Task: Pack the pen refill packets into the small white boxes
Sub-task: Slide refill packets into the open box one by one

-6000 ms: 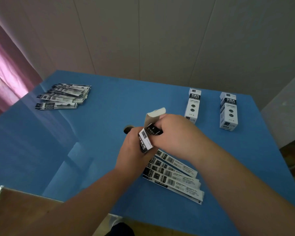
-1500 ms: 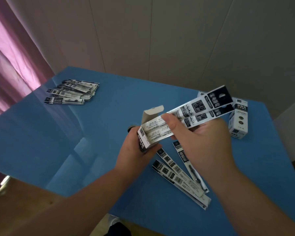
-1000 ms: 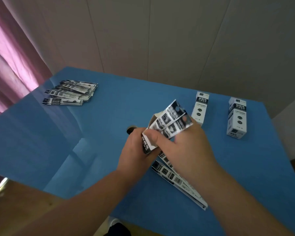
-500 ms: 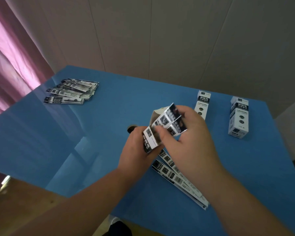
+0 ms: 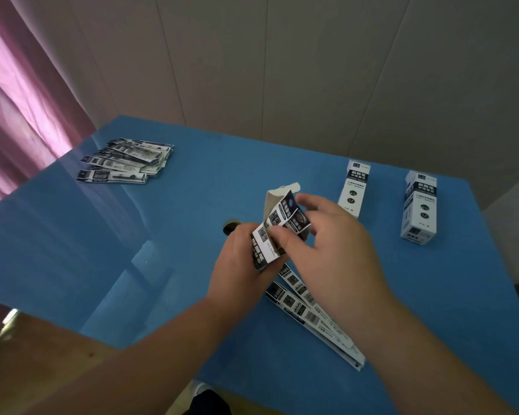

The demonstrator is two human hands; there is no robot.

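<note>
My left hand (image 5: 240,265) grips a small white box (image 5: 264,250) with its top flap open, held above the middle of the blue table (image 5: 132,250). Refill packets (image 5: 291,217) stick out of the box mouth by their dark ends. My right hand (image 5: 327,250) pinches those packets between thumb and fingers at the box opening. More refill packets (image 5: 312,316) lie on the table under my right hand and wrist. A fanned pile of refill packets (image 5: 126,163) lies at the far left.
Two closed white boxes lie at the far right, one (image 5: 354,187) nearer the middle, the other (image 5: 420,208) near the right edge. A dark round hole (image 5: 229,227) in the table shows beside my left hand. A pink curtain (image 5: 18,94) hangs at left.
The packets in my right hand have slid much further into the box; 1.5 s ago most of their length stuck out, now only the dark ends show.
</note>
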